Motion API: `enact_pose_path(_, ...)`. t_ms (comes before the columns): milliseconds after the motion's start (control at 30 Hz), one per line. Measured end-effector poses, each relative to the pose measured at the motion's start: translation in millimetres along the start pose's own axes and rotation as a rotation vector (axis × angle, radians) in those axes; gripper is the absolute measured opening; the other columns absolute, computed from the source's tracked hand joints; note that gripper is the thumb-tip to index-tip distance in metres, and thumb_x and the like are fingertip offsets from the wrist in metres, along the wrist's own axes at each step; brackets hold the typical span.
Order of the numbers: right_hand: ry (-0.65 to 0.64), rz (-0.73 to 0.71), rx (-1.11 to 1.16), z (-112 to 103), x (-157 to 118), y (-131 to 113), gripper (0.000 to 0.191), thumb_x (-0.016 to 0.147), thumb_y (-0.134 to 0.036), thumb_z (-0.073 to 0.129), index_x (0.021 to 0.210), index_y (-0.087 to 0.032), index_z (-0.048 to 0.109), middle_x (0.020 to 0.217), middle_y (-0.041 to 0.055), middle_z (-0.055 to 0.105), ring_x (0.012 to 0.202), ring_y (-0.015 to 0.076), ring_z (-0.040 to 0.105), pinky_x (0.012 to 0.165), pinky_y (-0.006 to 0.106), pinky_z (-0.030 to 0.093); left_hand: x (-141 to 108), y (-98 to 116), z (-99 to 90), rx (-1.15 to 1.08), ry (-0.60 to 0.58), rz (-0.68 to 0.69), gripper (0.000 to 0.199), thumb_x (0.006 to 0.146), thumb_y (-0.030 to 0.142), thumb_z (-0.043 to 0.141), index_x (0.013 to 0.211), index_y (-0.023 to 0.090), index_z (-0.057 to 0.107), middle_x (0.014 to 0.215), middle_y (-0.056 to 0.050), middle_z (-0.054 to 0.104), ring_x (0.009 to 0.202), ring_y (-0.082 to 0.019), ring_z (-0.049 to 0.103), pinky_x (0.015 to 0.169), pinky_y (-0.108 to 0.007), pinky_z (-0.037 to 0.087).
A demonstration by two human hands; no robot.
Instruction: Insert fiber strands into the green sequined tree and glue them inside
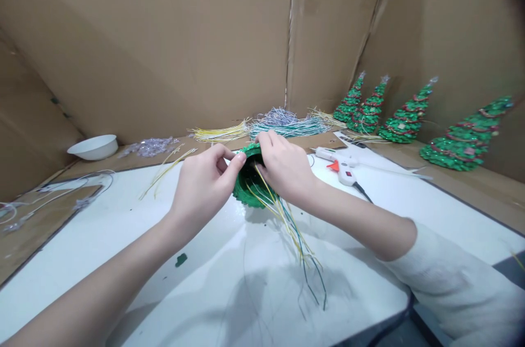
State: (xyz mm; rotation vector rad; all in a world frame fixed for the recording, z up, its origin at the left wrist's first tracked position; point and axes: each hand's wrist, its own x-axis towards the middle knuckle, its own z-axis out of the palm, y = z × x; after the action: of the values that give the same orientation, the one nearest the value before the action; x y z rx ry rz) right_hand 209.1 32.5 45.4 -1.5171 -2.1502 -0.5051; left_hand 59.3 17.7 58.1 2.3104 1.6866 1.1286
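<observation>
Between my hands is a small green artificial Christmas tree [249,198], tipped so that its hollow base faces me. My left hand [208,177] pinches the left side of its rim between thumb and fingers. On the upper right of the rim my right hand [283,165] is closed, its fingertips partly inside the opening. Yellow, white and green wires [289,221] trail out of the base toward me and hang over the white tabletop. The tree's tip is hidden behind the base and hands.
A white hot glue gun [342,166] with an orange trigger lies right. Several decorated trees [406,117] stand along the right. Bundles of yellow wires [221,133] and green wires [287,127] lie at the back. A white bowl [93,147] sits left, near clear lights [151,146]. Cardboard walls [225,46] surround the table.
</observation>
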Motion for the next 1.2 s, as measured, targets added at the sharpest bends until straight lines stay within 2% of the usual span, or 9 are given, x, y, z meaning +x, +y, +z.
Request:
enact_pose_path(233,-0.009,-0.012,-0.009,-0.7,-1.9,0.0,0.015,0.087,-0.014,0.039,0.099,-0.013,0.049,0.097,0.0123,0.059,0.083,0.0228,0.055,0.056,0.028,0.033,-0.1,1.0,-0.5,-0.006,-0.007,-0.017,0.030,0.081,0.045,0.047,0.068,0.020,0.058,0.052,0.002,0.058,0.049,-0.014,0.053,0.053,-0.026,0.036)
enact_pose_path(567,-0.036,-0.013,0.029,-3.9,2.5,6.2,0.019,0.084,-0.007,0.039,0.099,-0.013,0.049,0.100,0.0125,0.060,0.085,0.0222,0.056,0.056,0.027,0.032,6.4,6.3,-1.3,0.001,-0.038,-0.006,0.030,0.081,0.044,0.047,0.065,0.020,0.057,0.053,0.001,0.060,0.049,-0.015,0.053,0.053,-0.028,0.035)
enact_pose_path(767,-0.044,-0.018,0.062,-4.7,6.8,14.3,0.018,0.082,-0.006,0.040,0.096,-0.011,0.050,0.093,0.0127,0.061,0.079,0.0207,0.055,0.059,0.027,0.031,13.8,9.9,-0.3,-0.006,-0.048,0.012,0.031,0.080,0.044,0.048,0.062,0.020,0.057,0.054,0.001,0.061,0.052,-0.015,0.053,0.054,-0.028,0.034)
enact_pose_path(867,-0.018,-0.024,0.114,-6.3,8.5,21.4,0.015,0.081,-0.008,0.043,0.093,-0.012,0.050,0.089,0.0110,0.061,0.074,0.0189,0.053,0.059,0.027,0.030,16.7,13.9,0.8,-0.010,-0.042,0.006,0.032,0.080,0.046,0.049,0.062,0.020,0.057,0.052,0.001,0.060,0.051,-0.015,0.053,0.053,-0.028,0.033)
enact_pose_path(967,0.063,-0.018,0.208,-7.1,10.3,30.3,0.010,0.078,-0.013,0.049,0.088,-0.014,0.051,0.080,0.0063,0.061,0.065,0.0153,0.049,0.057,0.025,0.028,18.3,18.2,-0.2,-0.028,-0.033,0.004,0.034,0.080,0.048,0.050,0.063,0.020,0.059,0.052,0.002,0.060,0.050,-0.015,0.053,0.052,-0.028,0.034)
enact_pose_path(1033,0.120,-0.002,0.296,-7.7,11.6,36.3,0.009,0.075,-0.015,0.054,0.084,-0.017,0.051,0.072,0.0019,0.059,0.060,0.0126,0.045,0.055,0.024,0.027,19.4,17.5,-3.1,-0.067,-0.027,0.022,0.036,0.080,0.052,0.049,0.067,0.021,0.062,0.054,0.001,0.061,0.051,-0.015,0.054,0.052,-0.028,0.036)
enact_pose_path(1100,0.157,0.026,0.375,-9.6,13.2,41.1,0.008,0.073,-0.017,0.057,0.079,-0.018,0.051,0.066,-0.0014,0.057,0.056,0.0106,0.042,0.055,0.022,0.027,21.5,10.8,-7.4,-0.130,-0.038,0.073,0.043,0.084,0.055,0.041,0.077,0.020,0.065,0.061,-0.001,0.063,0.056,-0.016,0.057,0.056,-0.028,0.040)
enact_pose_path(1167,0.165,0.054,0.430,-13.1,14.6,43.5,0.010,0.070,-0.019,0.060,0.072,-0.018,0.050,0.063,-0.0030,0.054,0.055,0.0093,0.040,0.056,0.022,0.027,24.5,-2.2,-11.0,-0.194,-0.075,0.177,0.054,0.088,0.057,0.027,0.094,0.020,0.065,0.078,-0.005,0.067,0.070,-0.018,0.062,0.065,-0.030,0.045)
enact_pose_path(1200,0.157,0.062,0.456,-15.4,15.1,43.5,0.012,0.069,-0.020,0.062,0.068,-0.017,0.050,0.061,-0.0034,0.053,0.055,0.0090,0.039,0.056,0.021,0.028,25.9,-10.4,-11.7,-0.207,-0.089,0.259,0.057,0.088,0.059,0.024,0.106,0.020,0.062,0.095,-0.008,0.067,0.085,-0.021,0.062,0.074,-0.032,0.046)
